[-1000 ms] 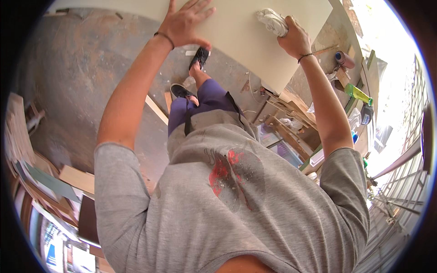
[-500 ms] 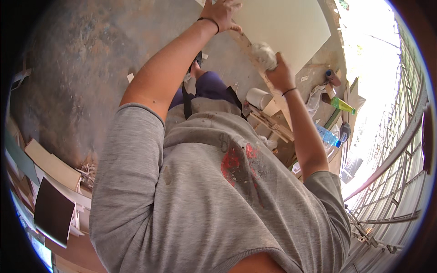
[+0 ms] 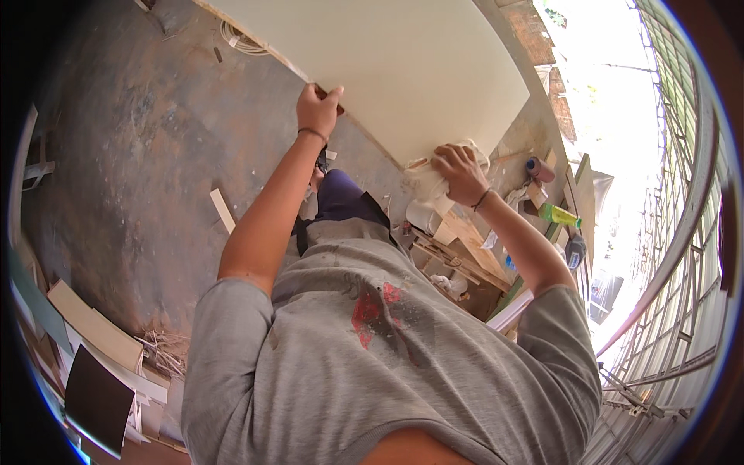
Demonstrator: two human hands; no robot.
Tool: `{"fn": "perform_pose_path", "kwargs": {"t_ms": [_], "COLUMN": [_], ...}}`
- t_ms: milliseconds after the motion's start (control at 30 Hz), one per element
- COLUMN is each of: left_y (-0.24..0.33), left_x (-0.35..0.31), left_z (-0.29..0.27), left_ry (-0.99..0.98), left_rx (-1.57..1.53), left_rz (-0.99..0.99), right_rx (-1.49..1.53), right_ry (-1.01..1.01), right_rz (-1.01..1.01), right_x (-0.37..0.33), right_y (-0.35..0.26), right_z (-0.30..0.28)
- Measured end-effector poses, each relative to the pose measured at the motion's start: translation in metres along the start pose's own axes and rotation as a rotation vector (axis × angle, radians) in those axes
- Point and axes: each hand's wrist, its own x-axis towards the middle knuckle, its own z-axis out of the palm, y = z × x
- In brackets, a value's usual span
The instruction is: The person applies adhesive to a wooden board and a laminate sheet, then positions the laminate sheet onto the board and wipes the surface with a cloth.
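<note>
A large cream-white board (image 3: 395,70) spreads across the top of the view, its near edge slanting down toward the right. My left hand (image 3: 318,112) is at that edge, fingers curled round a small dark brown block (image 3: 339,108) lying along it; what kind of block is unclear. On the right, my right hand (image 3: 462,172) grips a bunched whitish cloth (image 3: 422,183) over the board's near corner. Cloth sticks out on both sides of the fingers and hides the corner itself.
Below the corner stand a white bucket (image 3: 423,215) and wood offcuts (image 3: 474,246). Farther right lie a green bottle (image 3: 559,215) and a brown roll (image 3: 539,170). Coiled cable (image 3: 242,39) rests beyond the board's edge. Stacked panels (image 3: 97,329) are at lower left.
Both hands have come lower and nearer to me, the left also shifting left. My left hand, spread before, is now closed at the edge. The cloth has moved down to the corner.
</note>
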Motion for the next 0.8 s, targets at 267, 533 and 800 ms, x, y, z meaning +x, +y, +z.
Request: {"fn": "perform_pose_path", "kwargs": {"t_ms": [267, 533, 800], "left_y": [0.016, 0.036, 0.023], "left_x": [-0.021, -0.019, 0.014], "left_z": [-0.01, 0.01, -0.016], "left_ry": [-0.093, 0.016, 0.014], "left_rx": [-0.213, -0.107, 0.071], "left_rz": [-0.165, -0.286, -0.051], "right_rx": [-0.006, -0.029, 0.103], "right_ry": [-0.028, 0.017, -0.09], "right_rz": [-0.14, 0.118, 0.17], "right_x": [0.115, 0.298, 0.098], "right_y": [0.045, 0.119, 0.082], "right_z": [0.005, -0.016, -0.005]}}
